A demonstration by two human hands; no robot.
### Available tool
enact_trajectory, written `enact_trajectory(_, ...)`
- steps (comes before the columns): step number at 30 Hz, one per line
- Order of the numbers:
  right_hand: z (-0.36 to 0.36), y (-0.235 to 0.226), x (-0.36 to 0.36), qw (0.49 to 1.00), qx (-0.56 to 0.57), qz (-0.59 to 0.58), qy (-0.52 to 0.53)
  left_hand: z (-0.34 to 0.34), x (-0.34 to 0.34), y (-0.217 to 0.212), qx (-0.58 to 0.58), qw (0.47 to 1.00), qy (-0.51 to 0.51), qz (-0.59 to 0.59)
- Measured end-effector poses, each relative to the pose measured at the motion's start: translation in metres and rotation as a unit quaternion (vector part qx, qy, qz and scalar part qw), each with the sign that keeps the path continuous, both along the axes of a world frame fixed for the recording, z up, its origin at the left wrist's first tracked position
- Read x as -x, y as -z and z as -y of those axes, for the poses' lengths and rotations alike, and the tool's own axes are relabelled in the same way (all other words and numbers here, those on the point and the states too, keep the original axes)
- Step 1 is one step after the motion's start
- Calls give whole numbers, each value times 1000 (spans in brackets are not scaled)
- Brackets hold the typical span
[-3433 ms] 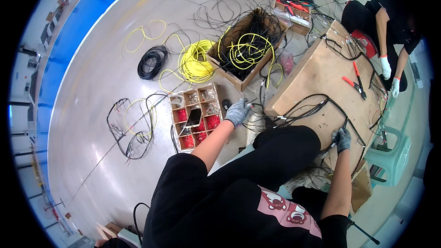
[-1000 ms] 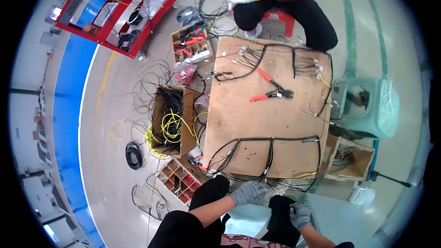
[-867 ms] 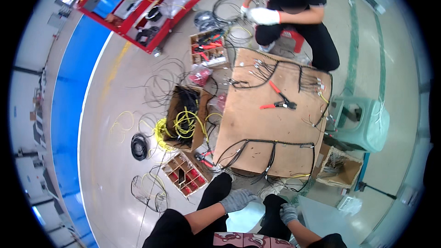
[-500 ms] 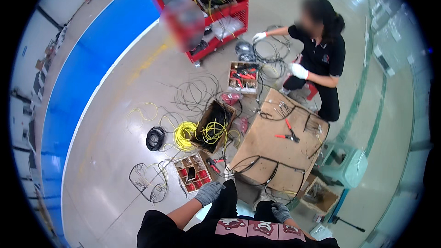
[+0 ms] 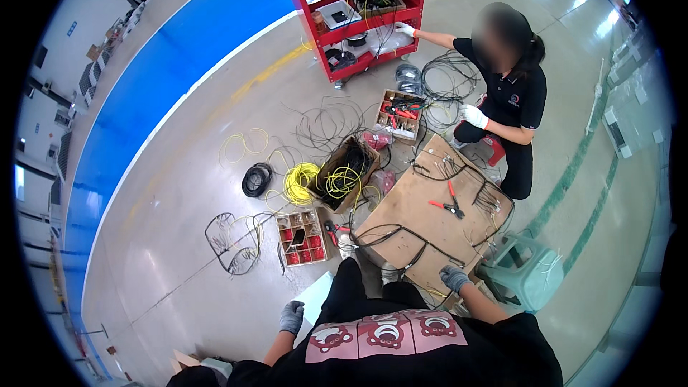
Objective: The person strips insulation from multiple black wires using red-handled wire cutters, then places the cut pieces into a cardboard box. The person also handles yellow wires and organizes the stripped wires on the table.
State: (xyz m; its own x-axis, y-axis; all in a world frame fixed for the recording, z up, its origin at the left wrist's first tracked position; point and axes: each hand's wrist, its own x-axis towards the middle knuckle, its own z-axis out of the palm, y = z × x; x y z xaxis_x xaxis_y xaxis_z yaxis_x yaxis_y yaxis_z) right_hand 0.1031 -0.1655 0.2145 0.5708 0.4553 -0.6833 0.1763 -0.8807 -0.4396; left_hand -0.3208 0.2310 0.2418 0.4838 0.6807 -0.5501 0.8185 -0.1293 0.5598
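My left hand [image 5: 292, 317], in a grey glove, is low beside my left leg, next to a pale flat panel [image 5: 317, 295]. Its fingers are loosely bent and nothing shows in them. My right hand [image 5: 454, 279], gloved alike, is by the near right edge of a cardboard-covered work surface [image 5: 401, 204]. Its fingers look slightly apart, with no object visible in them. A black cable harness [image 5: 423, 244] lies along the near part of that surface. Farther up lie red-handled pliers [image 5: 449, 206] and several thin wires with connectors [image 5: 489, 199].
A compartment box [image 5: 302, 238], yellow cable coil [image 5: 301, 183], black coil [image 5: 256, 180] and cable-filled carton [image 5: 345, 172] are on the floor. A crouching co-worker [image 5: 505, 86] in white gloves is beyond the surface. A red cart [image 5: 351, 18] stands behind, a pale green stool [image 5: 527, 272] at right.
My view has shifted. My left hand has moved away from the compartment box, down and left; my right hand has come up to the work surface's edge. The co-worker's outstretched hand now reaches the cart.
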Motion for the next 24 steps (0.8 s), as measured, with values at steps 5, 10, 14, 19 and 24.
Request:
enact_trajectory(5,25,3,-5,998,7,-7,-64,51,40,6,125,972,-199,25)
enact_trajectory(10,35,21,-17,989,22,-33,-143,82,28,-32,113,970,-207,53)
enact_trajectory(14,42,30,-20,996,-60,1,-62,68,37,-28,70,988,-130,-36)
enact_trajectory(19,92,26,-12,997,-63,-49,20,43,2,-59,33,995,-95,-1)
enact_trajectory(24,79,-53,30,993,44,-102,34,23,1,-46,-38,999,-29,-18)
